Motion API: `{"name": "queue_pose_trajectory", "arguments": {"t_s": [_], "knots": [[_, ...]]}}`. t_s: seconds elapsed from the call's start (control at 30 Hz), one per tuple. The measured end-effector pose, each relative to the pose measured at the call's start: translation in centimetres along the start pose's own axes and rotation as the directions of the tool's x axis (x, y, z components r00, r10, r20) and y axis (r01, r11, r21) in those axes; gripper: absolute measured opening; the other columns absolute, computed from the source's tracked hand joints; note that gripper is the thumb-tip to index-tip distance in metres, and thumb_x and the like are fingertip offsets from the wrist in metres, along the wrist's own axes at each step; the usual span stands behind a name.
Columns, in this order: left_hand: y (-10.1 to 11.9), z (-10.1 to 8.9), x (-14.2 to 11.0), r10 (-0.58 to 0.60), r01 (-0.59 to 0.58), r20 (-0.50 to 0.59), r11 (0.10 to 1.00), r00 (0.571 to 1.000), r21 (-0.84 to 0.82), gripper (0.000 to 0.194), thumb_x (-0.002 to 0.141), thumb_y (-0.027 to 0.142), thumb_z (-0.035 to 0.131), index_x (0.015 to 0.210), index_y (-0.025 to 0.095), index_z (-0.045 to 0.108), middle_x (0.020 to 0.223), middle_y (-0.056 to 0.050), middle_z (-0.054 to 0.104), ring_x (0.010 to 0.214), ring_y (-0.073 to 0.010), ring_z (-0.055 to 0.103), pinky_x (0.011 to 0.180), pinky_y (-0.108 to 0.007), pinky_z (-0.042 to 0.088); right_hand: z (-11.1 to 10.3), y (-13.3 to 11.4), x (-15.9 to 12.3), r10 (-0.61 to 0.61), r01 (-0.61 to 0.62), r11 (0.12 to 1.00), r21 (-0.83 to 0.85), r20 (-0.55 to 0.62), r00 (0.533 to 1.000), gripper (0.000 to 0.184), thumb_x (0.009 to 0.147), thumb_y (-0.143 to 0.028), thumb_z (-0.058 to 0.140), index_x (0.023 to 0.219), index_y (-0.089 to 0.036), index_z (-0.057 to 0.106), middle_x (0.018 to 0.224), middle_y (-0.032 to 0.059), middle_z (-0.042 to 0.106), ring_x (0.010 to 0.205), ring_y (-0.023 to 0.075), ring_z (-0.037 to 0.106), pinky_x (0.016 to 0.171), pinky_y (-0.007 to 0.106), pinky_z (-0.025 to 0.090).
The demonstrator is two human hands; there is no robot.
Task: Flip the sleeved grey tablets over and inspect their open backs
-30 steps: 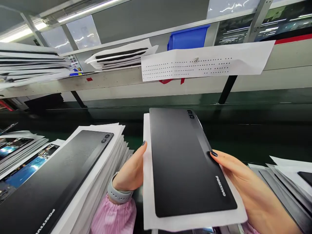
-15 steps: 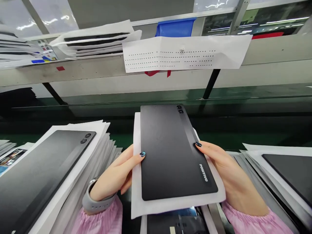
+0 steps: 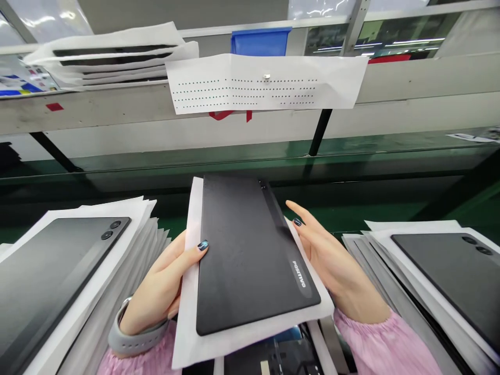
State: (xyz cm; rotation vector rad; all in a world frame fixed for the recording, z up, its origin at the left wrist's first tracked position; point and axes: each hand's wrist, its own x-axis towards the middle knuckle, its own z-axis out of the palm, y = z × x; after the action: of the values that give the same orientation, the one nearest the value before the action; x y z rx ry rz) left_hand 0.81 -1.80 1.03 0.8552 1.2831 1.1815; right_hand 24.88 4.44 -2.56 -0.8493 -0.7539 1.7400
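Observation:
A dark grey tablet back cover (image 3: 246,260) marked POSITIVO lies face up on a white protective sheet (image 3: 191,333), tilted in front of me. My left hand (image 3: 164,284) grips both at the left edge, thumb on the cover and the other fingers mostly hidden behind the sheet. At the right edge, my right hand (image 3: 324,255) has its fingers apart, with the thumb off the cover's face. Whether this hand still touches the sheet from behind, I cannot tell. Under the sheet shows part of an opened device (image 3: 273,357) with dark inner parts.
To the left rises a stack of white sheets (image 3: 128,250) topped by a similar cover (image 3: 66,276). Another stack (image 3: 375,250) with a cover (image 3: 449,276) stands at the right. Above, a shelf holds sheeted covers (image 3: 117,57), a hanging dotted paper strip (image 3: 265,86) and a blue bin (image 3: 260,41).
My right thumb has come off the cover's face and the right fingers have spread at its edge. The cover and sheet have tilted, and the view has shifted to the right.

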Motion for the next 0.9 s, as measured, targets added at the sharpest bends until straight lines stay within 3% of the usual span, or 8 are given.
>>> {"name": "queue_pose_trajectory", "arguments": {"t_s": [0.13, 0.23, 0.37, 0.5, 0.57, 0.7, 0.83, 0.9], "knots": [[0.1, 0.5, 0.0, 0.042, -0.056, -0.083, 0.984, 0.996, -0.171, 0.046, 0.072, 0.032, 0.084, 0.115, 0.019, 0.073, 0.052, 0.003, 0.067, 0.038, -0.0099, 0.053, 0.037, -0.014, 0.043, 0.4, 0.9, 1.1, 0.245, -0.270, 0.949, 0.163, 0.160, 0.956, 0.023, 0.096, -0.027, 0.062, 0.115, -0.016, 0.070, 0.098, 0.0053, 0.080, 0.087, 0.0183, 0.076, 0.082, 0.027, 0.059], [0.0, 0.8, 0.2, 0.054, -0.080, -0.117, 0.970, 0.992, -0.229, 0.041, 0.074, 0.029, 0.083, 0.112, 0.017, 0.074, 0.075, -0.002, 0.077, 0.061, -0.0174, 0.070, 0.054, -0.020, 0.055, 0.1, 1.9, 2.1, 0.333, -0.380, 0.914, 0.142, 0.270, 0.903, 0.025, 0.096, -0.031, 0.060, 0.103, -0.011, 0.074, 0.090, 0.0082, 0.080, 0.082, 0.0191, 0.076, 0.080, 0.028, 0.059], [-0.4, 0.5, 0.2, 0.102, -0.110, -0.066, 0.986, 0.993, -0.126, 0.048, 0.075, 0.035, 0.082, 0.119, 0.018, 0.071, 0.074, -0.002, 0.077, 0.058, -0.0194, 0.069, 0.051, -0.023, 0.053, -0.5, 3.3, 3.2, 0.267, -0.311, 0.946, 0.092, 0.323, 0.908, 0.015, 0.083, -0.017, 0.073, 0.098, -0.013, 0.075, 0.084, 0.0060, 0.080, 0.073, 0.0182, 0.075, 0.075, 0.027, 0.059], [-1.4, 0.4, -1.0, 0.071, -0.079, 0.187, 0.996, 0.980, 0.035, 0.076, 0.076, 0.062, 0.075, 0.139, 0.023, 0.059, 0.044, 0.004, 0.060, 0.034, -0.0121, 0.049, 0.036, -0.021, 0.034, -0.4, 4.4, 3.8, 0.192, -0.248, 0.964, 0.090, 0.405, 0.894, 0.030, 0.072, -0.013, 0.080, 0.102, -0.015, 0.074, 0.094, 0.0065, 0.079, 0.084, 0.0205, 0.075, 0.083, 0.030, 0.056], [-1.9, 0.6, -1.7, 0.069, -0.092, 0.268, 0.993, 0.961, 0.076, 0.079, 0.078, 0.069, 0.069, 0.141, 0.022, 0.058, 0.042, 0.003, 0.057, 0.036, -0.0108, 0.049, 0.040, -0.020, 0.036, -0.1, 4.8, 4.0, 0.171, -0.229, 0.970, 0.083, 0.438, 0.883, 0.031, 0.070, -0.016, 0.083, 0.100, -0.015, 0.074, 0.091, 0.0056, 0.078, 0.083, 0.0197, 0.074, 0.082, 0.029, 0.054], [-2.5, 0.6, -1.8, 0.151, -0.184, 0.306, 0.980, 0.940, 0.081, 0.069, 0.086, 0.066, 0.062, 0.139, 0.022, 0.061, 0.048, 0.002, 0.059, 0.040, -0.0114, 0.053, 0.047, -0.022, 0.041, 0.3, 5.2, 4.0, 0.164, -0.214, 0.976, 0.051, 0.476, 0.864, 0.030, 0.071, -0.022, 0.084, 0.099, -0.016, 0.073, 0.089, 0.0051, 0.077, 0.081, 0.0199, 0.073, 0.081, 0.030, 0.053], [-2.3, 0.1, -0.7, 0.246, -0.295, 0.448, 0.955, 0.860, 0.043, 0.072, 0.088, 0.072, 0.050, 0.139, 0.022, 0.060, 0.059, -0.001, 0.064, 0.043, -0.0143, 0.053, 0.047, -0.026, 0.041, 0.1, 4.8, 3.7, 0.146, -0.188, 0.981, 0.040, 0.478, 0.866, 0.031, 0.071, -0.021, 0.083, 0.101, -0.017, 0.074, 0.091, 0.0049, 0.076, 0.079, 0.0186, 0.071, 0.079, 0.029, 0.053], [-2.0, 0.0, -0.4, 0.352, -0.391, 0.407, 0.920, 0.843, 0.015, 0.068, 0.085, 0.074, 0.054, 0.128, 0.023, 0.069, 0.072, -0.007, 0.071, 0.058, -0.0203, 0.062, 0.058, -0.031, 0.049, -0.1, 4.4, 3.5, 0.131, -0.168, 0.985, 0.037, 0.472, 0.872, 0.033, 0.070, -0.019, 0.083, 0.102, -0.018, 0.074, 0.090, 0.0042, 0.076, 0.077, 0.0174, 0.071, 0.076, 0.027, 0.053]]}}
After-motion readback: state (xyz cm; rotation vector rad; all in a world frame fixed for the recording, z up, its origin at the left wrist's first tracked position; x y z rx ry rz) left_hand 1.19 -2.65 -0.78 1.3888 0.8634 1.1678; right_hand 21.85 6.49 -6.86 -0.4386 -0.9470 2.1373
